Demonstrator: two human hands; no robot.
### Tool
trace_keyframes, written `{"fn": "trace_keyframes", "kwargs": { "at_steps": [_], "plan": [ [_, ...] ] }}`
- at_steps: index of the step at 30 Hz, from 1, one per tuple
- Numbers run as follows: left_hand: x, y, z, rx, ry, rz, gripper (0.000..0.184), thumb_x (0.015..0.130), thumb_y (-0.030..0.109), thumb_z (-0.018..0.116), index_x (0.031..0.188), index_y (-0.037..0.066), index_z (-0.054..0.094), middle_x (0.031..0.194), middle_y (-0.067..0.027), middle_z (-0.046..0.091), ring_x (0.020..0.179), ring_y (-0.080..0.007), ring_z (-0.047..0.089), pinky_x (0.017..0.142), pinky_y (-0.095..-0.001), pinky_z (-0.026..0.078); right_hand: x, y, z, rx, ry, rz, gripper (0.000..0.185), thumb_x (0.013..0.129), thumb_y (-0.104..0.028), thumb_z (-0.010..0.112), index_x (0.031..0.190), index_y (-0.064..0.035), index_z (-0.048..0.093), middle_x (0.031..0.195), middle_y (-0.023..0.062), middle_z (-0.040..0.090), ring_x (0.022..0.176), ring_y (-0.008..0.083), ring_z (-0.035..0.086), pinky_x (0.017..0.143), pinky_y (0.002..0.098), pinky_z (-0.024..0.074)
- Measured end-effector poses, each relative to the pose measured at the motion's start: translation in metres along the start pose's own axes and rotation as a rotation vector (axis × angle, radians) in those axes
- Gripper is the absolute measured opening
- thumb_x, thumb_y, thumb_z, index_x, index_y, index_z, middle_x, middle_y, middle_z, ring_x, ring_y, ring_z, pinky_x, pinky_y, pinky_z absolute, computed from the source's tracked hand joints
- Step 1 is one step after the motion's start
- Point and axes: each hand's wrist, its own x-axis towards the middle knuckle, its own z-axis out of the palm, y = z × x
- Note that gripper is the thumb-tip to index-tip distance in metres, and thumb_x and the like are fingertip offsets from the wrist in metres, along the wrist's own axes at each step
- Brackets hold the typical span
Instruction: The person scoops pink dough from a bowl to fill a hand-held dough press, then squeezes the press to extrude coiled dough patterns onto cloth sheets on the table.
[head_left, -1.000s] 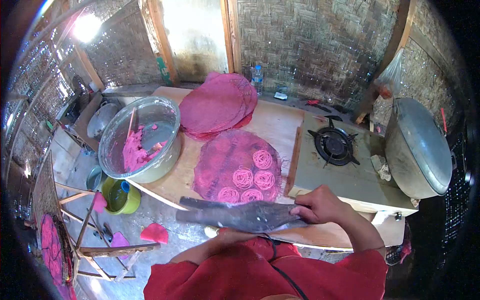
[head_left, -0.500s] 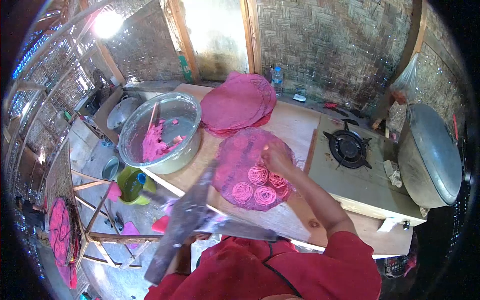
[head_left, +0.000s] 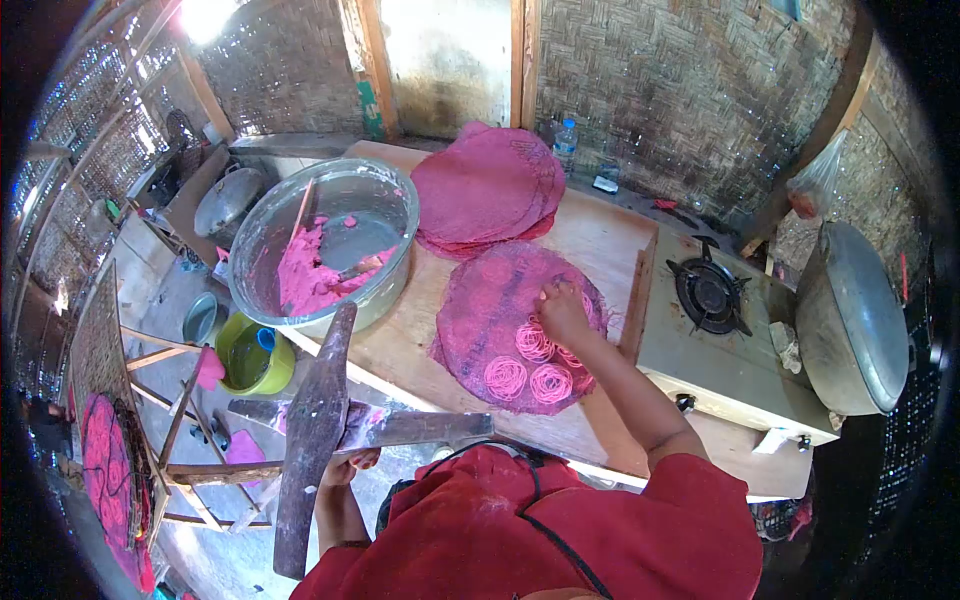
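Observation:
My right hand (head_left: 564, 312) is closed over the right side of a round pink mesh sheet (head_left: 475, 300), its fingers curled downward; whatever they hold is hidden. Beside and below it lie several coiled nests of pink strands, one of them a nest (head_left: 505, 378) near the sheet's front edge. A dark wooden cross-shaped handle (head_left: 315, 430) stands close to the camera at the lower left. My left hand (head_left: 350, 466) shows partly beneath this handle with curled fingers; what it grips, if anything, cannot be made out.
A large basin (head_left: 385, 275) with pink dough (head_left: 315, 270) stands left of a stack of pink mesh sheets (head_left: 490, 185). To the right are a gas stove (head_left: 712, 290) and a big metal pot (head_left: 850, 320). A green bucket (head_left: 262, 370) and wooden rack (head_left: 215, 475) stand lower left.
The wooden cross handle has turned and now looks sharper. My left hand has shifted a little left and shows more. My right hand stays over the same part of the sheet. The view has shifted slightly.

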Motion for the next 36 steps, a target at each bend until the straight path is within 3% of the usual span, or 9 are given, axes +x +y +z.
{"fn": "trace_keyframes", "kwargs": {
  "at_steps": [11, 13, 20, 25, 28, 31, 36],
  "plan": [
    [0.038, -0.018, -0.024, 0.019, -0.049, 0.010, 0.044, 0.082, 0.031, 0.062, 0.114, 0.005, 0.047, 0.111, -0.0147, 0.054, 0.108, -0.0289, 0.051, 0.091, -0.0397, 0.042, -0.005, -0.008, -0.005, -0.017, 0.018, 0.159, 0.019, 0.076, -0.023, 0.060, 0.085, -0.0080, 0.068, 0.103, 0.0113, 0.057, 0.101, 0.0296, 0.052, 0.087, 0.0494, 0.0385],
    [0.041, -0.024, -0.024, 0.010, -0.039, 0.003, 0.043, 0.082, 0.031, 0.062, 0.114, 0.005, 0.048, 0.110, -0.0146, 0.055, 0.108, -0.0288, 0.052, 0.091, -0.0397, 0.042, -0.004, -0.011, -0.012, 0.013, -0.088, 0.183, 0.019, 0.076, -0.024, 0.061, 0.085, -0.0092, 0.068, 0.103, 0.0114, 0.056, 0.101, 0.0296, 0.052, 0.087, 0.0495, 0.0386],
    [0.045, -0.040, -0.032, -0.005, -0.025, -0.018, 0.041, 0.082, 0.031, 0.062, 0.111, 0.006, 0.049, 0.108, -0.0140, 0.055, 0.106, -0.0283, 0.053, 0.090, -0.0394, 0.042, -0.005, -0.018, 0.003, -0.006, -0.021, 0.196, 0.020, 0.078, -0.026, 0.060, 0.086, -0.0090, 0.068, 0.102, 0.0109, 0.056, 0.102, 0.0299, 0.052, 0.084, 0.0489, 0.0404],
    [0.050, -0.048, -0.043, 0.003, -0.037, -0.022, 0.039, 0.081, 0.031, 0.062, 0.109, 0.006, 0.051, 0.107, -0.0136, 0.056, 0.105, -0.0280, 0.053, 0.089, -0.0393, 0.042, -0.005, -0.015, -0.002, 0.245, -0.045, 0.347, 0.019, 0.075, -0.021, 0.063, 0.090, -0.0095, 0.067, 0.107, 0.0117, 0.055, 0.105, 0.0321, 0.051, 0.085, 0.0526, 0.0398],
    [0.058, -0.044, -0.053, 0.015, -0.054, -0.010, 0.038, 0.081, 0.031, 0.062, 0.108, 0.006, 0.051, 0.106, -0.0133, 0.056, 0.104, -0.0277, 0.054, 0.089, -0.0391, 0.043, -0.004, -0.019, -0.010, 0.206, -0.095, 0.354, 0.018, 0.074, -0.015, 0.064, 0.091, -0.0112, 0.067, 0.112, 0.0120, 0.053, 0.108, 0.0334, 0.050, 0.088, 0.0545, 0.0386],
    [0.071, -0.040, -0.065, 0.033, -0.064, 0.014, 0.037, 0.081, 0.031, 0.062, 0.107, 0.006, 0.052, 0.105, -0.0131, 0.056, 0.103, -0.0275, 0.054, 0.088, -0.0390, 0.043, -0.004, -0.023, -0.011, 0.067, -0.216, 0.318, 0.018, 0.079, -0.021, 0.060, 0.094, -0.0139, 0.067, 0.123, 0.0107, 0.051, 0.110, 0.0339, 0.050, 0.089, 0.0558, 0.0388],
    [0.089, -0.031, -0.084, 0.051, -0.078, 0.064, 0.036, 0.081, 0.031, 0.062, 0.105, 0.006, 0.053, 0.103, -0.0127, 0.057, 0.102, -0.0272, 0.055, 0.088, -0.0389, 0.043, -0.006, -0.033, -0.007, 0.026, -0.159, 0.349, 0.017, 0.077, -0.018, 0.061, 0.093, -0.0171, 0.067, 0.124, 0.0095, 0.050, 0.110, 0.0332, 0.050, 0.091, 0.0546, 0.0377]
  ]
}}
